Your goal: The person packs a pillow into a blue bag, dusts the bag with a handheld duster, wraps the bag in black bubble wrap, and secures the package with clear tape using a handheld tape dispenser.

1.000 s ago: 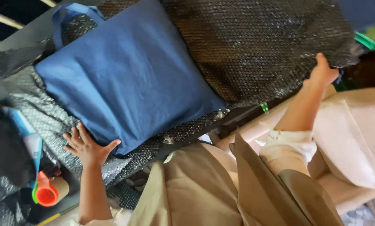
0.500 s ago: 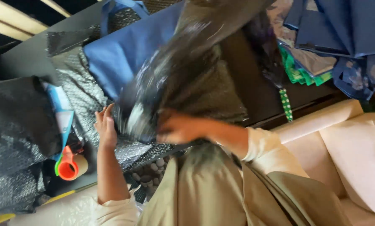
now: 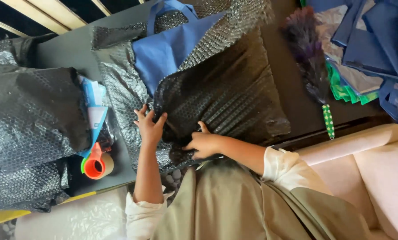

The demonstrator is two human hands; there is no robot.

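Both hands were flat and open, pressing the crinkly black bubble wrap (image 3: 221,95) folded over a blue fabric bag (image 3: 165,53) on the dark table (image 3: 61,49): left hand (image 3: 149,125) at the fold's edge, right hand (image 3: 203,143) on top. An orange tape dispenser (image 3: 94,165) sat nearby, plus what looked like a purple feather duster (image 3: 310,62).

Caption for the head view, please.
Both hands, left and right, press black bubble wrap folded over a blue bag.
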